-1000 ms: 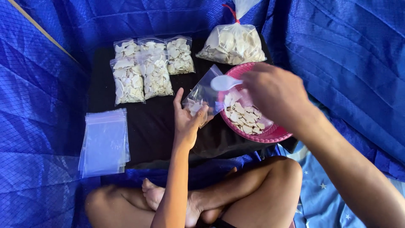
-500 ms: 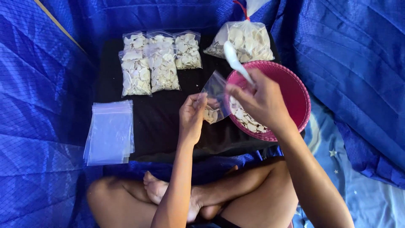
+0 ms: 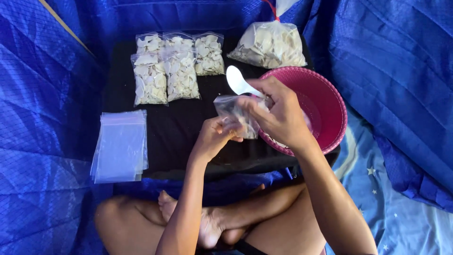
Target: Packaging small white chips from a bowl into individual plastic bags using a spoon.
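Clear bag (image 3: pixel 234 114) in both hands; 5 filled bags (image 3: pixel 171 66), 1 spoon (image 3: pixel 237 81).

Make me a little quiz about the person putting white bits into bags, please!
1. True or false: the right hand holds a white spoon.
2. What colour is the bowl? A) green B) pink C) yellow
3. Which hand holds the small clear bag from below?

Key:
1. True; the spoon's scoop sticks out above the fingers.
2. B, pink; it sits on the black mat on the person's right side.
3. The left hand. The stack of empty bags lies apart, on the person's left.
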